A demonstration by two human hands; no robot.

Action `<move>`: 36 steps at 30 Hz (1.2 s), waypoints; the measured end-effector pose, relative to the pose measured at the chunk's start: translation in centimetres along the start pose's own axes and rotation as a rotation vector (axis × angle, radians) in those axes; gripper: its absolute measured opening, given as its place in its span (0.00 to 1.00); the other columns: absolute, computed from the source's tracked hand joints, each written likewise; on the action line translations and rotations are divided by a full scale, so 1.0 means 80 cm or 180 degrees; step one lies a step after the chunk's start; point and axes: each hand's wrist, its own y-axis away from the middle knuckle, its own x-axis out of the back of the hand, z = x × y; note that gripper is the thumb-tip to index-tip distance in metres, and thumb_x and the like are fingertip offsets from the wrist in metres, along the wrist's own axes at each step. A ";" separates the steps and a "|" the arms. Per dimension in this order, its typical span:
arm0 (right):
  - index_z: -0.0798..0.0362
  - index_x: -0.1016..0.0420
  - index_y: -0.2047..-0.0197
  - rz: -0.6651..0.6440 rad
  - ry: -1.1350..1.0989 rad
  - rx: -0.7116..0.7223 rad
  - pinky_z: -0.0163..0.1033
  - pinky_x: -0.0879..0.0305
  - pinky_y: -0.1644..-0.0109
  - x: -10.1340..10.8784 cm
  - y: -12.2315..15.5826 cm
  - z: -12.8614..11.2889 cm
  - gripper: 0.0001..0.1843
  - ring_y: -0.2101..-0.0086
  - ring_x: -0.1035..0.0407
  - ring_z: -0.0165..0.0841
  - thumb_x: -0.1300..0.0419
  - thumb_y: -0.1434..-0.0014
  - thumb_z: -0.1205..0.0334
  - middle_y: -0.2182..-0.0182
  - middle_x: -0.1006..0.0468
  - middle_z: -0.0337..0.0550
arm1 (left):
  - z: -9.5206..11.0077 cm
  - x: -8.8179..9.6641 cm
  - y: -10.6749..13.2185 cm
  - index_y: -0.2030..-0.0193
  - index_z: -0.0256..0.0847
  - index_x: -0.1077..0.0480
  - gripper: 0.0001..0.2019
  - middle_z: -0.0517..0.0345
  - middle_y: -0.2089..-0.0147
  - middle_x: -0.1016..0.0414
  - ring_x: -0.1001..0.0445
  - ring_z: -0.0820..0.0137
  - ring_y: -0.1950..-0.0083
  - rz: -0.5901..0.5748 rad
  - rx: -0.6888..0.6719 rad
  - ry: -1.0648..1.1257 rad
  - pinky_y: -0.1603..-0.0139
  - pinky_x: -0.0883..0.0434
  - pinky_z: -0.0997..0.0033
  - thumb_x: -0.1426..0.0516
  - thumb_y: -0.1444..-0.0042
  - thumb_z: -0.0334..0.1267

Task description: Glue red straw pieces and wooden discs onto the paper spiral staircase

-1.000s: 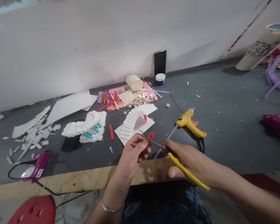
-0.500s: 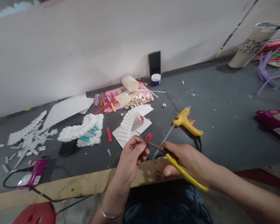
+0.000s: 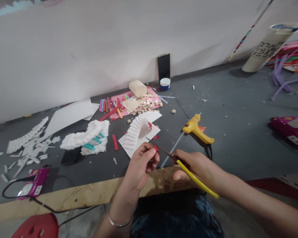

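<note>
My left hand (image 3: 142, 167) pinches a small red paper piece (image 3: 155, 148) between thumb and fingers. My right hand (image 3: 197, 165) grips yellow-handled scissors (image 3: 186, 167), whose dark blades reach to the red piece. A cut-off red scrap (image 3: 156, 137) lies on the grey surface just beyond. Behind the hands stands a white paper spiral staircase (image 3: 136, 132) on a white card base. Both hands hover above the wooden edge (image 3: 89, 193) of the work surface.
A yellow glue gun (image 3: 197, 129) lies right of the staircase. A white foam model with teal bars (image 3: 85, 138), white paper scraps (image 3: 27, 145), coloured markers on pink paper (image 3: 119, 102), a phone against the wall (image 3: 163, 66), a purple charger (image 3: 33, 181), and a red stool (image 3: 36, 226) surround them.
The scissors have closed through the red piece; its outer part has dropped onto the grey surface and a shorter stub stays in my left fingers. The view drifted slightly.
</note>
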 end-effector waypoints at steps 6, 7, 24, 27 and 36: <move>0.50 0.29 0.60 0.0503 0.0521 -0.0510 0.37 0.41 0.71 0.040 -0.002 0.039 0.36 0.76 0.33 0.33 0.47 0.49 0.23 0.74 0.24 0.43 | 0.000 0.007 -0.006 0.58 0.38 0.28 0.16 0.62 0.72 0.32 0.36 0.79 0.75 -0.0157 0.0149 0.0334 0.81 0.48 0.82 0.33 0.50 0.43; 0.50 0.28 0.57 0.0700 0.0686 -0.0782 0.38 0.41 0.70 0.056 -0.004 0.054 0.35 0.76 0.33 0.34 0.45 0.48 0.25 0.72 0.23 0.44 | 0.000 0.009 -0.007 0.55 0.38 0.26 0.18 0.62 0.71 0.32 0.35 0.79 0.74 -0.0162 0.0141 0.0373 0.80 0.46 0.81 0.33 0.51 0.43; 0.62 0.26 0.43 0.1044 0.2148 -0.1930 0.46 0.45 0.58 0.190 -0.073 0.181 0.23 0.54 0.29 0.42 0.43 0.36 0.57 0.50 0.26 0.72 | 0.019 0.060 -0.028 0.69 0.39 0.23 0.11 0.59 0.66 0.23 0.27 0.73 0.62 0.0487 -0.0890 -0.0798 0.58 0.32 0.75 0.29 0.58 0.39; 0.57 0.23 0.48 0.1485 0.1750 -0.0716 0.42 0.40 0.55 0.138 -0.072 0.093 0.20 0.54 0.29 0.38 0.50 0.31 0.55 0.53 0.22 0.56 | 0.027 0.067 -0.039 0.69 0.40 0.23 0.10 0.59 0.66 0.22 0.27 0.72 0.62 0.0663 -0.1221 -0.0931 0.57 0.31 0.74 0.30 0.57 0.40; 0.53 0.33 0.38 -0.0135 0.1423 -0.0024 0.39 0.36 0.63 -0.038 -0.138 -0.025 0.23 0.60 0.23 0.43 0.52 0.33 0.58 0.59 0.18 0.52 | 0.044 0.081 -0.042 0.65 0.39 0.25 0.12 0.57 0.67 0.22 0.25 0.71 0.63 0.0656 -0.1365 -0.1177 0.57 0.30 0.72 0.32 0.54 0.42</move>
